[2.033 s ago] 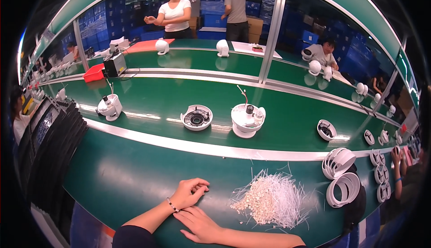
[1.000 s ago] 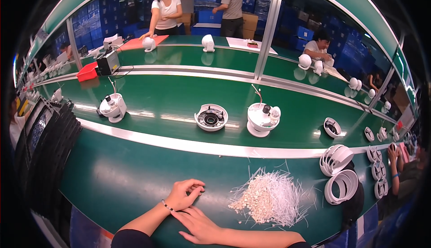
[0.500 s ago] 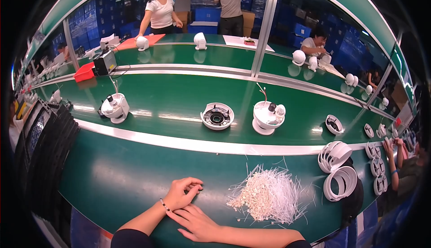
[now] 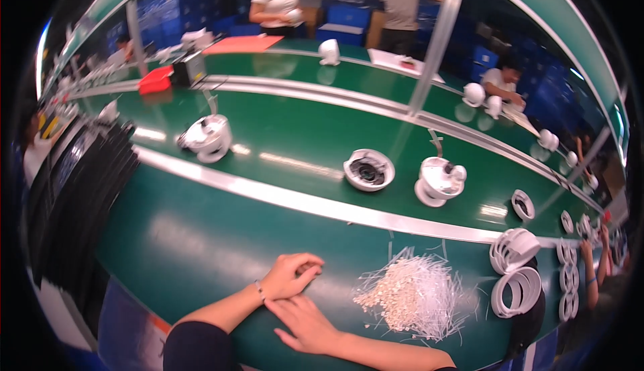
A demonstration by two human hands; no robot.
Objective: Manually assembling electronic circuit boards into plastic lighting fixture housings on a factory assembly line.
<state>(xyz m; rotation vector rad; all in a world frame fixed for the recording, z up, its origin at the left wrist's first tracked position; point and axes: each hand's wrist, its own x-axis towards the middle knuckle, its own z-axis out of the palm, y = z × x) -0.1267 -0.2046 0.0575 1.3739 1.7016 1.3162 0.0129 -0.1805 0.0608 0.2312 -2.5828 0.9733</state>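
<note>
My left hand rests on the green workbench, a beaded bracelet at its wrist. Its fingers curl loosely, with a gap to the thumb and nothing visible between them. Just nearer to me, my right hand lies with fingers stretched out, their tips against the left wrist. Nothing shows in it. To the right of both hands is a loose pile of thin white strips with small cream-coloured heads, probably cable ties, which neither hand touches.
White rings stand stacked at the right. Beyond a pale rail, the green conveyor belt carries white camera-like housings and a round white cover. Black trays are stacked at left. Other people work across the line.
The view has swung left and tilted, so the scene sits farther right. My left fingers have loosened from the thumb. A person across the line now holds a white part.
</note>
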